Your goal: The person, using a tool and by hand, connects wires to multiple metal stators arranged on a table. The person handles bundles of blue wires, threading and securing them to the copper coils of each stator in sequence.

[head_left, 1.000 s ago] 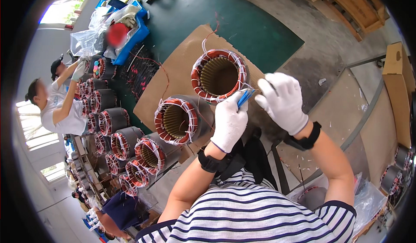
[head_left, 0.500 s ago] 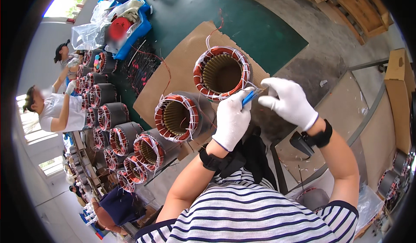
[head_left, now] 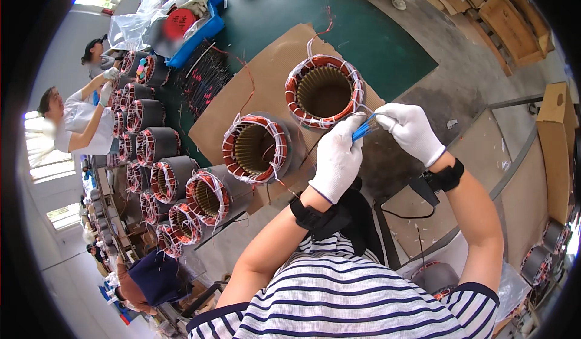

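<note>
My left hand (head_left: 339,160), in a white knit glove, is closed around a small bunch of blue lead wires (head_left: 362,131) beside the near right rim of a motor stator (head_left: 292,97). The gloved right hand (head_left: 413,132) pinches at the upper end of those wires, thumb and fingertips together; the exact spot gripped is partly hidden. Copper-red windings laced with white cord ring the stator's open bore, which faces up. Left of it, a second stator (head_left: 279,148) lies tilted, its winding end toward me.
Brown cardboard (head_left: 212,118) lies under the stators on a green tabletop (head_left: 387,48). More stators (head_left: 175,172) stand in rows at left, where two people work. Dark leads (head_left: 203,79) lie near a blue bin (head_left: 209,27). At right are a metal frame and a cardboard box (head_left: 557,145).
My right hand has gone from spread fingers to a pinch at the blue wires. The view has shifted slightly, and a person's feet now show at the top.
</note>
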`<state>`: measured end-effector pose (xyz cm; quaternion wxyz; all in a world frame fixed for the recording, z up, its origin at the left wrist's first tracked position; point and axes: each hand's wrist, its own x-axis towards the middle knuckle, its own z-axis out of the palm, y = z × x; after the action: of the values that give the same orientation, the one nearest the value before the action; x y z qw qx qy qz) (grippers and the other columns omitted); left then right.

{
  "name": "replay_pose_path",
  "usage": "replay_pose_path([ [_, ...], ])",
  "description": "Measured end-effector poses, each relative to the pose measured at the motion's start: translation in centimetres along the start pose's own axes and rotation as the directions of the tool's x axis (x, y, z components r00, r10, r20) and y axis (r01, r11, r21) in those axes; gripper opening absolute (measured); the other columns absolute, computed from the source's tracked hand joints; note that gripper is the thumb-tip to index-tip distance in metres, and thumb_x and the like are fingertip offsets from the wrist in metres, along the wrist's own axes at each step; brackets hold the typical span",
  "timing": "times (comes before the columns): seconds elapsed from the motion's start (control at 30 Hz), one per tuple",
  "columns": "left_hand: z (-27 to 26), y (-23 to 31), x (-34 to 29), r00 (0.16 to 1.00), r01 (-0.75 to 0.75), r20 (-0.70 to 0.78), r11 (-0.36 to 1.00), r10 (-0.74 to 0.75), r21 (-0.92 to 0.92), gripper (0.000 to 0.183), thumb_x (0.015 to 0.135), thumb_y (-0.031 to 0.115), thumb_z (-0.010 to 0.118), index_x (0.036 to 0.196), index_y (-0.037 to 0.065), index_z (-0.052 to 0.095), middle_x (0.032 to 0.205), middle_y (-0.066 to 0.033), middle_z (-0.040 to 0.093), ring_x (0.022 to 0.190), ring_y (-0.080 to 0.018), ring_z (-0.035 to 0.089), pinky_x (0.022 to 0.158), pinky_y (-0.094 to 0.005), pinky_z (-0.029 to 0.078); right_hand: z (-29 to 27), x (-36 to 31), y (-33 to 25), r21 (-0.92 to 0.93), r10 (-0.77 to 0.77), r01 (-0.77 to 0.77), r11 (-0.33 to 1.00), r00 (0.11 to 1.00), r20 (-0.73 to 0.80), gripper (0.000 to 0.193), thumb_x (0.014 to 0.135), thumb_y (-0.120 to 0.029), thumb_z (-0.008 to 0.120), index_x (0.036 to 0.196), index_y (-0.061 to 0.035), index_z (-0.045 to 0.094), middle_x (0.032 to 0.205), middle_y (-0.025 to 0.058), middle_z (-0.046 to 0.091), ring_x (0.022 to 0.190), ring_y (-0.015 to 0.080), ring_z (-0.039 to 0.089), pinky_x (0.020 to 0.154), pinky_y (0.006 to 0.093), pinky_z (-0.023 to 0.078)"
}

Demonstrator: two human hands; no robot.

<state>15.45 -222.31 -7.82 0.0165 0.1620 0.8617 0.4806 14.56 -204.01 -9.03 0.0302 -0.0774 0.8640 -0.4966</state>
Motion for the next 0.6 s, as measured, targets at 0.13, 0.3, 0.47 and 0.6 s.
replay_pose_path([
  [0.13,-0.7,0.2,-1.1,0.998,0.002,-0.057,0.999,-0.005,-0.049,0.027,0.086,0.0,0.052,0.112,0.0,0.058,0.097,-0.023,0.063,0.094,-0.0361,0.063,0.079,-0.0347,0.049,-0.6,-1.2,-0.4,-0.25,-0.017,-0.005,0.968,0.996,-0.082,0.032,0.079,-0.021,0.067,0.106,-0.0039,0.061,0.087,0.0153,0.065,0.076,0.0318,0.062,0.069,0.0367,0.049],
  [0.3,-1.1,-0.1,-1.0,0.999,0.0,-0.052,0.994,-0.006,-0.108,0.027,0.085,0.0,0.052,0.112,0.0,0.057,0.094,-0.0228,0.063,0.093,-0.0373,0.063,0.08,-0.0351,0.049,-1.9,-1.6,-3.5,-0.711,-0.289,0.194,0.676,0.957,-0.014,0.045,0.072,-0.025,0.072,0.11,-0.0068,0.056,0.085,0.0099,0.059,0.083,0.0278,0.058,0.076,0.0381,0.043],
  [0.47,-1.6,0.5,-2.5,0.959,-0.185,-0.235,0.978,0.159,-0.093,0.03,0.082,-0.004,0.053,0.111,0.0,0.058,0.1,-0.0217,0.062,0.095,-0.0371,0.061,0.079,-0.037,0.049,-3.2,-2.7,-7.0,-0.803,-0.296,0.109,0.586,0.951,-0.088,0.04,0.074,-0.021,0.069,0.109,-0.0062,0.058,0.095,0.0107,0.061,0.093,0.028,0.057,0.084,0.0396,0.041],
  [0.6,-4.1,3.4,-6.8,0.917,-0.383,-0.008,0.877,0.398,-0.291,0.025,0.079,0.001,0.059,0.104,0.0,0.057,0.086,-0.0209,0.062,0.081,-0.0375,0.062,0.068,-0.0396,0.049,-3.1,-3.5,-11.5,-0.538,-0.261,0.029,0.843,0.895,-0.361,0.019,0.081,-0.011,0.06,0.097,-0.0019,0.064,0.089,0.0111,0.063,0.081,0.0235,0.059,0.071,0.0324,0.046],
])
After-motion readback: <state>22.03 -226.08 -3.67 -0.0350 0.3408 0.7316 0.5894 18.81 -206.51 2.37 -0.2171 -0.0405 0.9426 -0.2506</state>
